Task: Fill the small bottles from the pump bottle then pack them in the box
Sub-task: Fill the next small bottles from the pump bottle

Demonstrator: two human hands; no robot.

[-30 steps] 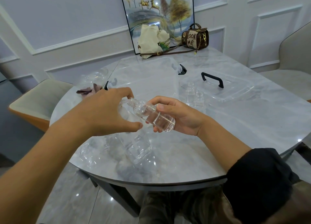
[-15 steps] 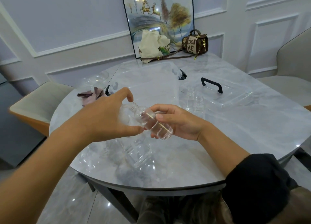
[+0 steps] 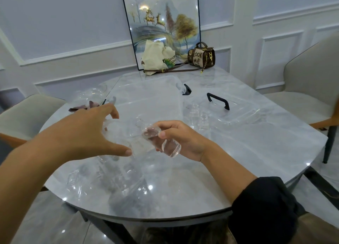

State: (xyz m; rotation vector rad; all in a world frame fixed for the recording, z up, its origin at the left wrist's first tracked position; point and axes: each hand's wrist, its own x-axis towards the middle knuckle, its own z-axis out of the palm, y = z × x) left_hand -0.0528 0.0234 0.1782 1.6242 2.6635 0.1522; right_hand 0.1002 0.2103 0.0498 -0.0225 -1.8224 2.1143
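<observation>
Right hand [image 3: 181,142] grips the small bottle [image 3: 161,142] round its slick, light body, left hand [image 3: 86,133] spread open beside it.

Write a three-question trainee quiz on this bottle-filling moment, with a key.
1. True or false: the right hand grips a small clear bottle tilted off upright.
2. The left hand is: A) spread open B) clenched in a fist C) out of view.
3. What colour is the handle on the clear lid lying on the table?

Key: 1 true; 2 A; 3 black.
</observation>
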